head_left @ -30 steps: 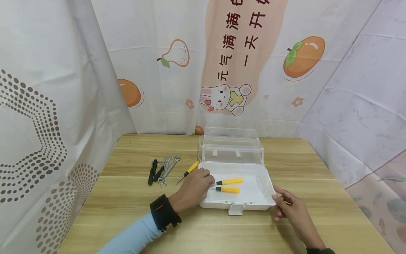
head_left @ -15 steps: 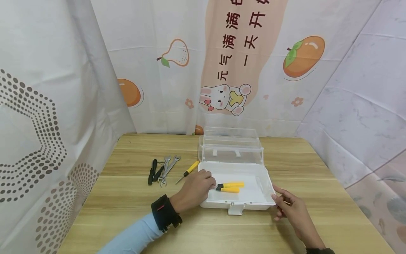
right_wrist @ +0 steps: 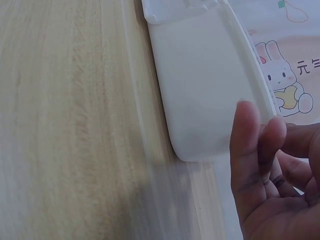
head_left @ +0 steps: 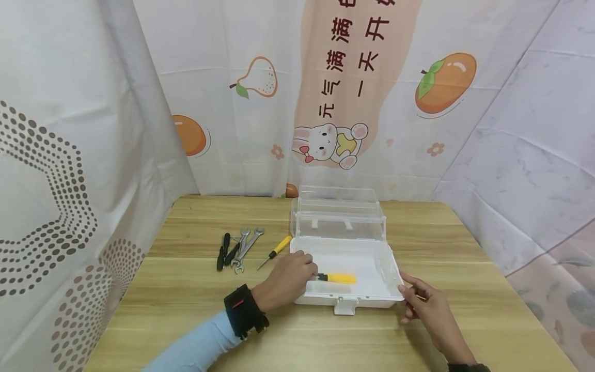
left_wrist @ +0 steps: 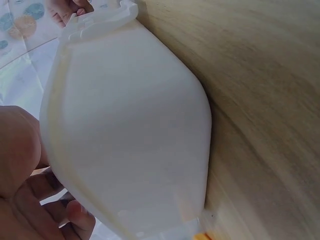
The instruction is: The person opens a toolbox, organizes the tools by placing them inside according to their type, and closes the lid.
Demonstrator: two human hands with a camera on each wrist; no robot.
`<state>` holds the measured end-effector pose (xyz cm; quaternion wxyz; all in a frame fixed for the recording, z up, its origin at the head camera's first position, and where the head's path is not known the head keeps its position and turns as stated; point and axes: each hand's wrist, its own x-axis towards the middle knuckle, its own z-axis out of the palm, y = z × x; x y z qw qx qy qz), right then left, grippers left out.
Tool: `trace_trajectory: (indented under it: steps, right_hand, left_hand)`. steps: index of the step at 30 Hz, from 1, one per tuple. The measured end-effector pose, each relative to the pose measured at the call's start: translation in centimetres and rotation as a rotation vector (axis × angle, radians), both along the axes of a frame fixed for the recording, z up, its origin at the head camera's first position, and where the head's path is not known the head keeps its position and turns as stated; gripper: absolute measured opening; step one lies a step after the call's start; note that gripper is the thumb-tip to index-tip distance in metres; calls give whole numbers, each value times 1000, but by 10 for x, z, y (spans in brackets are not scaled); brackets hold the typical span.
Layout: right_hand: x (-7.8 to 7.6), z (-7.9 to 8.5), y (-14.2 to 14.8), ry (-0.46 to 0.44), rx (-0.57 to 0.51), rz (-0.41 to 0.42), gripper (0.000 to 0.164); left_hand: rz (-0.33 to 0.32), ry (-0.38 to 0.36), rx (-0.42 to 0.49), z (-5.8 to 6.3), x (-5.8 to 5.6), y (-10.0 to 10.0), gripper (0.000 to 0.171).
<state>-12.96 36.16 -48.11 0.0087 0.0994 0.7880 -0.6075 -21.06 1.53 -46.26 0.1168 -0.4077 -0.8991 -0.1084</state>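
Observation:
A white plastic toolbox (head_left: 344,253) lies with its clear lid (head_left: 341,222) swung back. My left hand (head_left: 293,276) reaches over its left wall and pinches the shaft end of a yellow-handled screwdriver (head_left: 341,278) inside. In the head view the handle points right and looks slightly blurred; a second yellow handle seems to overlap it. The left wrist view has my left hand (left_wrist: 30,185) beyond the box's outer wall (left_wrist: 130,115), fingertips partly hidden. My right hand (head_left: 427,305) grips the front right corner of the box rim, thumb on top; the right wrist view shows these fingers (right_wrist: 245,145) at the wall.
Left of the box, another yellow screwdriver (head_left: 275,252) lies on the wooden table (head_left: 186,310). Farther left are two open-end wrenches (head_left: 248,248) and several black-handled tools (head_left: 226,244). A latch (head_left: 346,306) hangs at the box front. Printed curtains (head_left: 246,129) surround the table.
The two yellow handles inside the box have come together and now overlap, shifting slightly. My left hand has moved a little right and down. My right hand stays put.

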Motion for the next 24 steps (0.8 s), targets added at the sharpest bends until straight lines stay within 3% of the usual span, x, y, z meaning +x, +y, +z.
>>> trace_trajectory:
  steps: [13,16,20,24]
  right_hand:
    - [1,1,2,24,8,10,56]
    - [2,2,2,26,11,2,56]
    - [2,2,1,18,1,-2,56]
    - [3,2,1,10,-5,13,57]
  left_hand:
    - [17,-48,-34,5,-3,2,6]
    - [1,-41,53,4,-8,-2,7]
    - [-13,-38,231,4,-15,-21,6]
    - [109,-79,318,5,-22,-51,6]
